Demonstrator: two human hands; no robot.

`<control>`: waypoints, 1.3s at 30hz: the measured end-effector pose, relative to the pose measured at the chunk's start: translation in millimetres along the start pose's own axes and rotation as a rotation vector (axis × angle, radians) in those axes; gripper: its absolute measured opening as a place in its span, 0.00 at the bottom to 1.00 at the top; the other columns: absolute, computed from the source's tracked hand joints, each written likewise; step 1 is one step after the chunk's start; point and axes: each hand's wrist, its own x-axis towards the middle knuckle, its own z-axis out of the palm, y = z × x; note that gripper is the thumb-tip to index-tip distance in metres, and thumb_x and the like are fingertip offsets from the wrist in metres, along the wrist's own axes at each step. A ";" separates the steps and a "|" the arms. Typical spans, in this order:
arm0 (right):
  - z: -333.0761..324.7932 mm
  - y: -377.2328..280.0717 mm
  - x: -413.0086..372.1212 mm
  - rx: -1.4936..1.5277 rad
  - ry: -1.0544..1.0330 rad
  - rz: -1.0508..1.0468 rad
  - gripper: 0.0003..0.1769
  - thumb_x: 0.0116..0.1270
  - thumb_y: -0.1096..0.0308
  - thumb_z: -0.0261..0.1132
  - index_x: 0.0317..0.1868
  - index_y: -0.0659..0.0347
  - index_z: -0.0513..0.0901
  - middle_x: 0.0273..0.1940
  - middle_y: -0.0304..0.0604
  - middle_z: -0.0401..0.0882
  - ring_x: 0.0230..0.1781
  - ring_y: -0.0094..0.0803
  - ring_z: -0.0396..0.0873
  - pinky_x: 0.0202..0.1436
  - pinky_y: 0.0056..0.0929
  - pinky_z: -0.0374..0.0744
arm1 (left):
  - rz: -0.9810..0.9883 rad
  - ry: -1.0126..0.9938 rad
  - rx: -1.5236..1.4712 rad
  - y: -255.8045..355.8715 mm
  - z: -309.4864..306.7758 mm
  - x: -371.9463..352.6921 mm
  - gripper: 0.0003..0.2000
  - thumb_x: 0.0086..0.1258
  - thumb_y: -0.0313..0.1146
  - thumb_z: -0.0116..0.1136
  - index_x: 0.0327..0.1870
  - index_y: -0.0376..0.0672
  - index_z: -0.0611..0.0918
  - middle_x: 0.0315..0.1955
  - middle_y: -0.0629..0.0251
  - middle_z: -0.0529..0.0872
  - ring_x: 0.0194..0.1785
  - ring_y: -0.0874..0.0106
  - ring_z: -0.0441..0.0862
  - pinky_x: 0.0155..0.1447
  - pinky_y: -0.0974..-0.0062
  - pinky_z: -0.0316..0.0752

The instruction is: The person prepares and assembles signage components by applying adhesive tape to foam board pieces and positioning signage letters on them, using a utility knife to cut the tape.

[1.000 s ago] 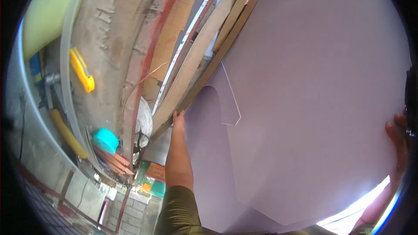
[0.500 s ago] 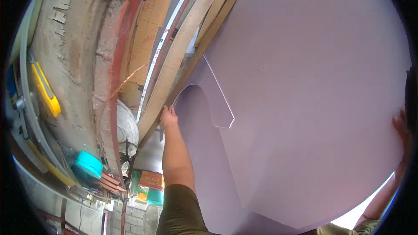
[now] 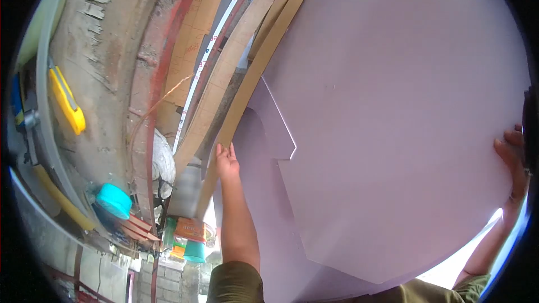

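With our left hand (image 3: 227,161) we grip the narrow wooden strip (image 3: 255,73) near its lower end, fingers bent over it, along the left edge of the large mauve sheet (image 3: 393,106). Our right hand (image 3: 510,148) is at the sheet's right edge; we cannot tell how tightly its fingers close. The yellow cutter (image 3: 68,101) lies well apart, to the left, on the worn board (image 3: 104,33).

A sheet (image 3: 404,106) is filling the view's right side, a strip (image 3: 259,62) running along its left edge. Slats (image 3: 229,67) are lying left of the strip. Farther left, a cutter (image 3: 67,100) is resting on the table (image 3: 106,134); lower down, a box (image 3: 190,229) is sitting beside a cup (image 3: 195,251).
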 end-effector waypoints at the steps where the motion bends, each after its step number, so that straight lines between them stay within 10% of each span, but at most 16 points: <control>1: 2.2 3.0 -7.0 0.013 -0.019 0.027 0.24 0.55 0.55 0.77 0.53 0.45 0.85 0.52 0.42 0.80 0.57 0.44 0.76 0.67 0.52 0.76 | 0.009 -0.040 -0.017 3.3 -5.1 -15.7 0.27 0.78 0.15 0.39 0.78 0.30 0.59 0.74 0.51 0.65 0.74 0.60 0.70 0.81 0.59 0.68; 13: 0.8 -19.4 17.6 -0.015 0.172 0.097 0.25 0.36 0.60 0.79 0.42 0.51 0.91 0.43 0.39 0.83 0.53 0.42 0.80 0.74 0.62 0.70 | 0.094 -0.093 -0.131 55.8 -4.4 -221.7 0.29 0.81 0.17 0.45 0.81 0.43 0.59 0.74 0.61 0.66 0.74 0.69 0.68 0.82 0.67 0.67; 22: -2.0 -20.7 15.9 0.114 0.250 0.126 0.16 0.48 0.69 0.71 0.41 0.55 0.91 0.42 0.39 0.83 0.53 0.38 0.80 0.76 0.56 0.67 | 0.128 -0.086 -0.210 61.3 -19.9 -289.1 0.26 0.80 0.17 0.46 0.76 0.50 0.71 0.74 0.66 0.69 0.69 0.72 0.73 0.76 0.71 0.74; 29: -5.8 -19.1 15.6 0.171 0.286 0.116 0.17 0.49 0.71 0.74 0.43 0.55 0.92 0.42 0.38 0.84 0.52 0.37 0.80 0.76 0.55 0.68 | 0.228 -0.208 -0.249 73.7 12.0 -277.3 0.28 0.81 0.18 0.45 0.79 0.49 0.66 0.76 0.65 0.67 0.71 0.72 0.70 0.80 0.72 0.68; 39: -2.0 -20.6 15.7 0.143 0.289 0.116 0.18 0.47 0.66 0.75 0.42 0.54 0.92 0.42 0.38 0.83 0.51 0.37 0.80 0.75 0.56 0.68 | 0.464 -0.367 -0.336 107.5 230.7 -166.0 0.33 0.81 0.19 0.43 0.83 0.41 0.47 0.78 0.50 0.60 0.78 0.66 0.63 0.87 0.67 0.55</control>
